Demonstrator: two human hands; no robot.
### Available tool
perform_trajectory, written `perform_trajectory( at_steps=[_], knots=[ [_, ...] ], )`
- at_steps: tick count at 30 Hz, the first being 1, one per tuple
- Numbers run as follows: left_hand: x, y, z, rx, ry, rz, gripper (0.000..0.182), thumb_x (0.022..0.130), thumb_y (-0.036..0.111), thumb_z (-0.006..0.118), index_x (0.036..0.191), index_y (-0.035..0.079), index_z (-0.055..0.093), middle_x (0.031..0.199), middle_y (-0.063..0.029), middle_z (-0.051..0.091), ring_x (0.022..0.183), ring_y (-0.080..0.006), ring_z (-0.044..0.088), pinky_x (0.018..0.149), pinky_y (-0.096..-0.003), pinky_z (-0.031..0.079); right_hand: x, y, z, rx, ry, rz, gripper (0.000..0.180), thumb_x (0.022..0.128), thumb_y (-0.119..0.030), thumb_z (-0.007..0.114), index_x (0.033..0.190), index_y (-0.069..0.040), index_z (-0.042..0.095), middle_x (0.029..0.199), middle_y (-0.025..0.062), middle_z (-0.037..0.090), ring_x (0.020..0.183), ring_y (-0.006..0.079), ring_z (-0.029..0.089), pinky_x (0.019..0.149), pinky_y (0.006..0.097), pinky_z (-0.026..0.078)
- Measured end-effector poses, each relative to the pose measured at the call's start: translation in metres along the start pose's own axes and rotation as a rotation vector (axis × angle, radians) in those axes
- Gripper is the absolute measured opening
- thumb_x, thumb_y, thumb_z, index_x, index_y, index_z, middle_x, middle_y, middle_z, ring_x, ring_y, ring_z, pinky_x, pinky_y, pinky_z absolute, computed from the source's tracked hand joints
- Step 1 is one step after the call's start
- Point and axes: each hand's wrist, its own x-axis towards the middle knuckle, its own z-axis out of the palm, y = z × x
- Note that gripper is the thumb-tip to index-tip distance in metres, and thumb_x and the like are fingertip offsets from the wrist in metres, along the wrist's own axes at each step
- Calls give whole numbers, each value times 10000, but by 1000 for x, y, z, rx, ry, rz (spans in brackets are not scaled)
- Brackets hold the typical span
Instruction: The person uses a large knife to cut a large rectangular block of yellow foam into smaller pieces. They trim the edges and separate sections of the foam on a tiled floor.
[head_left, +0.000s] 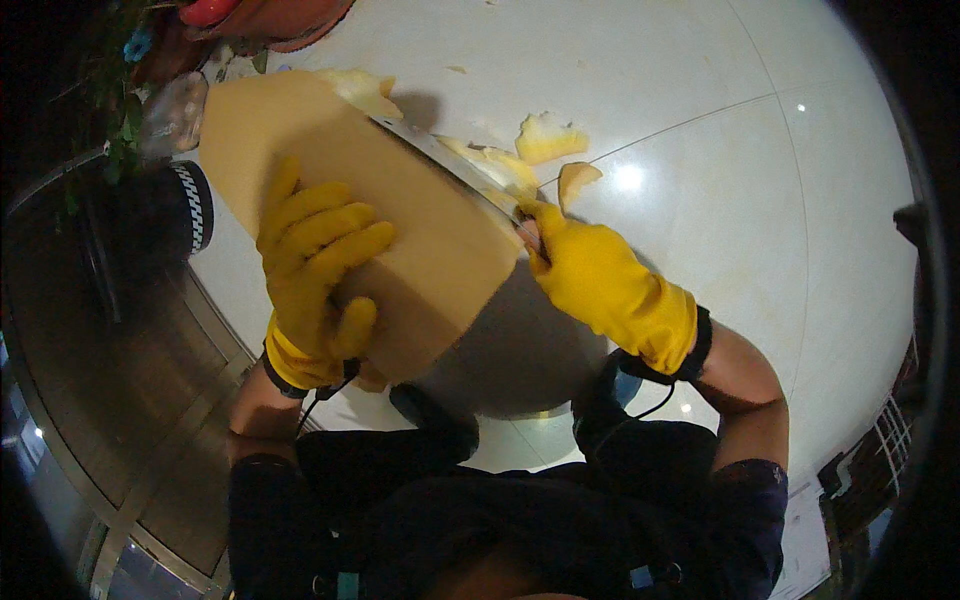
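Observation:
A large tan block that looks like foam (435, 247) lies slanted before me, over a rounded dark grey thing (525, 345) between my legs. My left hand (319, 247), in a yellow glove, rests spread on the block's upper face. In a yellow glove too, my right hand (611, 281) is closed at the block's near right corner around the handle end of a long knife (454, 169). Its straight metal blade runs along the block's right edge; how deep it sits cannot be told. Most of the handle is hidden by my fingers.
Torn pale yellow foam scraps (551, 140) lie on the glossy tiled floor (697, 247) beyond the knife. At the upper left stand a reddish-brown pot (277, 22), green plants (127, 120), a clear plastic bag (178, 112) and a black container with a checkered band (150, 214).

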Motion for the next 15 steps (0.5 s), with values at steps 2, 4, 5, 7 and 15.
perform_trajectory(
  at_steps=[2, 4, 5, 7, 15],
  knots=[
    [-1, 1, 1, -31, 21, -33, 517, 1043, 526, 544, 1171, 96, 800, 1148, -117, 755, 1147, -396, 687, 1220, -715, 363, 8, 4, 5, 37, -29, 49, 376, 1101, -282, 606, 1409, -66, 595, 922, 245, 753, 823, 460, 737, 729, 534, 591],
    [0, 5, -1, -6, -13, -18, 504, 1055, 502, 524, 1169, 91, 794, 1160, -121, 755, 1142, -394, 690, 1225, -714, 357, 10, 5, 6, 47, -32, 49, 376, 1098, -279, 607, 1404, -61, 596, 916, 243, 753, 820, 461, 736, 727, 531, 593],
    [2, 8, -2, -3, -17, 0, 498, 1061, 490, 514, 1167, 89, 790, 1166, -123, 755, 1140, -393, 691, 1228, -713, 354, 9, 5, 5, 38, -20, 27, 380, 1094, -275, 608, 1407, -59, 593, 914, 242, 753, 818, 461, 736, 729, 528, 594],
    [7, 11, -3, 0, -12, -43, 489, 1073, 466, 497, 1168, 82, 784, 1181, -128, 754, 1148, -388, 691, 1243, -696, 344, 3, 3, 1, 29, -5, 19, 387, 1088, -267, 612, 1413, -59, 588, 907, 238, 752, 816, 459, 736, 731, 520, 596],
    [20, -2, -2, 9, 58, -55, 482, 1093, 426, 477, 1171, 59, 781, 1205, -148, 750, 1173, -392, 686, 1272, -646, 329, -49, -2, -31, -30, -110, 211, 408, 1073, -251, 636, 1435, -70, 589, 906, 226, 756, 793, 435, 747, 738, 483, 604]
  ],
)
